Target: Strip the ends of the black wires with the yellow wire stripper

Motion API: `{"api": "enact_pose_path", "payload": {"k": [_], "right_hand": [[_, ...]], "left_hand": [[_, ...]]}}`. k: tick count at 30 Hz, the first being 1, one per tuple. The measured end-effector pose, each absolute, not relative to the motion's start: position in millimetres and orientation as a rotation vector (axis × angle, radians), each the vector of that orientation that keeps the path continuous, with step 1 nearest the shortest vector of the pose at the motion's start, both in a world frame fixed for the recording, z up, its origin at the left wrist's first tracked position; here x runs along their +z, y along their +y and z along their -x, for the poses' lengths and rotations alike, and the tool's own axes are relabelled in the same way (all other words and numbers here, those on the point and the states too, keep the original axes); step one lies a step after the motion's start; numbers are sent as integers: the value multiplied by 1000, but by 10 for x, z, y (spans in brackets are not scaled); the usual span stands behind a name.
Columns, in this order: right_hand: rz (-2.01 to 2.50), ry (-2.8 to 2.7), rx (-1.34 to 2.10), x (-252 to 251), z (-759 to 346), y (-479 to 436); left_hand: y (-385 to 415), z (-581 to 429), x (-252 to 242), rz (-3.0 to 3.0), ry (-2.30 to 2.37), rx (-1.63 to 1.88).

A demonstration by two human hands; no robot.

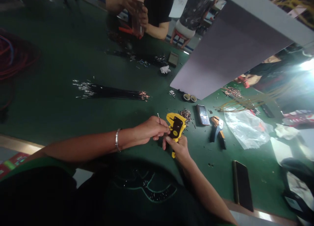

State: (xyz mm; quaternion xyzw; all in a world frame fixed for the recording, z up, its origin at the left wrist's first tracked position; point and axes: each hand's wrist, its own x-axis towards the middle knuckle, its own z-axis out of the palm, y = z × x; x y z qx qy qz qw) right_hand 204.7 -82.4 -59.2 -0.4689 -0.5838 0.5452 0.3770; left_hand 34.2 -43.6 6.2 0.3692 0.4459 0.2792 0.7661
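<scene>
My right hand (178, 148) grips a yellow and black wire stripper (176, 126) by its handle, low over the green mat. My left hand (152, 129) sits against the tool's left side, its fingers pinching a thin wire (159, 119) whose tip sticks up. A silver bangle (117, 139) circles my left wrist. Just beyond the tool lies a heap of small metal terminals (185, 115). A keypad mobile phone (203, 115) rests to the right of that heap. Part of the stripper's jaws is hidden behind my hands.
A long bundle of black wires with bare ends (110, 92) lies left of centre on the green mat (61, 115). To the right are orange-handled pliers (218, 131), a plastic bag (246, 129) and a dark smartphone (242, 185). A co-worker's hands (138, 12) work across the table.
</scene>
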Motion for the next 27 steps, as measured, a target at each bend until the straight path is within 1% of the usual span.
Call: {"api": "enact_pose_path", "payload": {"k": [10, 16, 20, 27], "right_hand": [[933, -1336, 1585, -582, -2042, -771], [977, -1352, 1671, -488, -2066, -742], [943, -1338, 1779, -502, -2092, -712], [895, -1250, 1856, -535, -2077, -726]], "left_hand": [[-450, -336, 88, -820, 936, 609], [-450, -320, 100, -807, 951, 633], [-433, -295, 89, -786, 945, 675], [-408, -256, 71, -820, 968, 747]]}}
